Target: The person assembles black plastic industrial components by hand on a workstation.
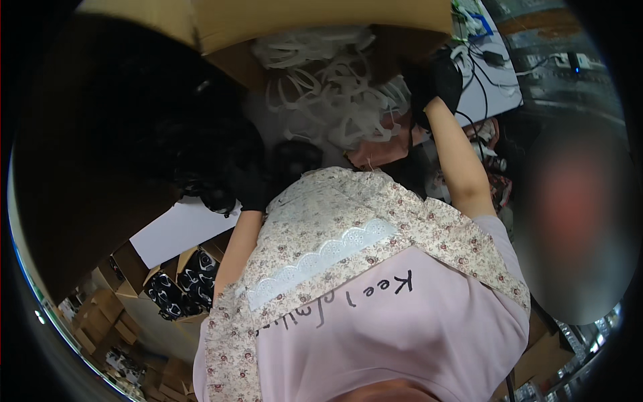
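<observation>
My left hand [248, 182], in a black glove, is at the edge of a heap of shiny black pieces [201, 161]. Its fingers blend into the dark heap, so I cannot tell whether it grips one. A rounded black piece [298, 157] lies just to its right. My right hand [429, 87], also black-gloved, reaches to the right side of a pile of translucent white plastic loop-shaped pieces [335, 94]. Its fingers are lost in shadow beside the pile. Pinkish cloth or a bag [385, 147] lies below the pile.
A cardboard box flap [321, 27] hangs over the far side. Cables [479, 74] cross a white tabletop [499, 100] at right. Boxes of black pieces [181, 285] stand lower left, with more cartons [104, 318] beyond. A blurred person [576, 221] is at right.
</observation>
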The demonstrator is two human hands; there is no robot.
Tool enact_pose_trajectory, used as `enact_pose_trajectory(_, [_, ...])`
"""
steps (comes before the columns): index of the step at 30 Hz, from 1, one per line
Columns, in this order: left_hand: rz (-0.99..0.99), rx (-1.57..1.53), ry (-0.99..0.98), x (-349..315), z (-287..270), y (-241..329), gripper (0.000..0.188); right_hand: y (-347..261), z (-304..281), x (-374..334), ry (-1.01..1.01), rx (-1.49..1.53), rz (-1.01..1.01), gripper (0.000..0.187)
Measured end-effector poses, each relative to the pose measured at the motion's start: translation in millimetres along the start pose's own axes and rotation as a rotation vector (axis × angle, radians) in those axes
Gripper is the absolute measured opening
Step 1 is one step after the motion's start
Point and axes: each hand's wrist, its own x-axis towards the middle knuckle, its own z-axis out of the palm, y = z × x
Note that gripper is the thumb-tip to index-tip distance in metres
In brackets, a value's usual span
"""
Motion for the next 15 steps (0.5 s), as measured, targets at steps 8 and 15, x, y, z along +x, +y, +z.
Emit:
enact_pose_trajectory(8, [0.603,-0.768,-0.84,78,-121,225,0.026,-107,-107,2,-0.014,-0.271,0.128,0.029])
enact_pose_trajectory(15, [0.715,-0.969,-1.57,84,-188,380,0.057,-89,-94,-7,-0.046,-0.978,0.21,0.045])
